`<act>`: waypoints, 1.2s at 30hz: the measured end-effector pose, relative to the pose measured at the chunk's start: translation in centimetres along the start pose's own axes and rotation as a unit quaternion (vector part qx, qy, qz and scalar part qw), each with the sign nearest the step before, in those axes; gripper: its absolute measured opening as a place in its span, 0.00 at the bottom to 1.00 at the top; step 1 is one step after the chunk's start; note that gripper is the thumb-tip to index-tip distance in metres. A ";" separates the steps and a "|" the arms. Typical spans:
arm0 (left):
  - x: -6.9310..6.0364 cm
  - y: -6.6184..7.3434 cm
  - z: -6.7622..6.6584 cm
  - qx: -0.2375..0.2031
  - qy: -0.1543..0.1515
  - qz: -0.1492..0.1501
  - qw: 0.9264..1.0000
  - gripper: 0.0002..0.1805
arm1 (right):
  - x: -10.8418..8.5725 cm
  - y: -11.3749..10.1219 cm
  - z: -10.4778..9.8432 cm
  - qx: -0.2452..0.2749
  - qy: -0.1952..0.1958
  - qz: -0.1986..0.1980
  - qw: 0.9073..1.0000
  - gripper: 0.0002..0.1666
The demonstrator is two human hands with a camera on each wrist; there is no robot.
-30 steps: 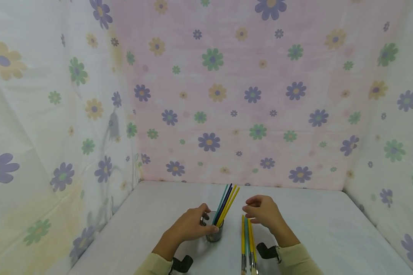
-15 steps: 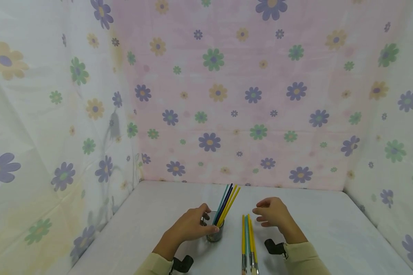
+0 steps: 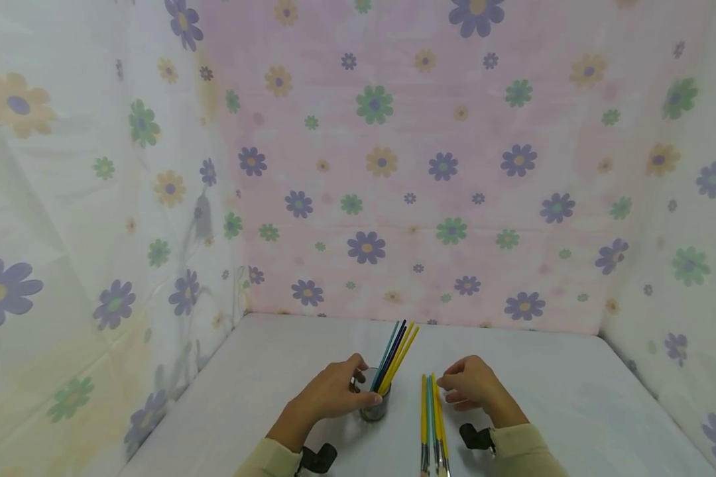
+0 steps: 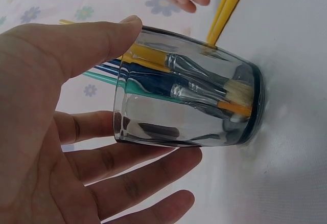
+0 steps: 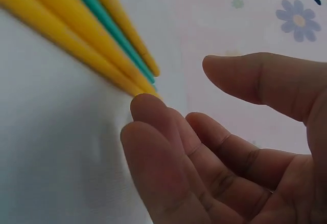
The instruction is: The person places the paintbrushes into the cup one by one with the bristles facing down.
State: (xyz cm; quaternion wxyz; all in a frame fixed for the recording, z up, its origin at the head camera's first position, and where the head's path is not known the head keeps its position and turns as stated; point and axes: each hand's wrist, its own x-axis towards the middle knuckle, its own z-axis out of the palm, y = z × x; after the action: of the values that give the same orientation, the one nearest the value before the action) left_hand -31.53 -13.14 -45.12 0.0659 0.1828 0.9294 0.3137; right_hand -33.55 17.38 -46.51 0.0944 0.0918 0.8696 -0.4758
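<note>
No readable text, labels or numbers anywhere

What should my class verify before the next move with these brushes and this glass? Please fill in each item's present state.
1. Glass upright on the table: ok.
2. Left grip holding the glass near its rim: ok.
3. Standing brushes bristles down: ok, bristles show near the glass's base.
4. Right grip free: ok, it holds nothing, by the handle ends of the loose brushes.
5. Tips of the loose brushes sound: cannot tell, they run to the head view's lower edge.
</note>
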 end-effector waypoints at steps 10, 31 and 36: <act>-0.2 0.3 -0.1 0.009 0.004 0.004 1.000 0.36 | 0.3 1.1 0.4 -0.037 -0.013 0.016 0.999 0.20; -0.3 0.3 0.0 0.005 0.006 0.008 1.000 0.36 | -0.9 -0.9 2.1 -0.154 -0.019 0.005 0.988 0.20; -0.2 0.1 0.1 0.003 0.006 0.006 1.000 0.36 | -0.9 -0.9 2.2 -0.155 -0.022 0.004 0.988 0.20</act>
State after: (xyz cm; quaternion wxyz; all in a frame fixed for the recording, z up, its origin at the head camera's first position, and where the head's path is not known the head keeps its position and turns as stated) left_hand -31.32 -13.07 -45.17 0.0578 0.1871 0.9295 0.3126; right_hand -32.70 14.96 -46.71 0.1286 0.0689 0.9303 -0.3367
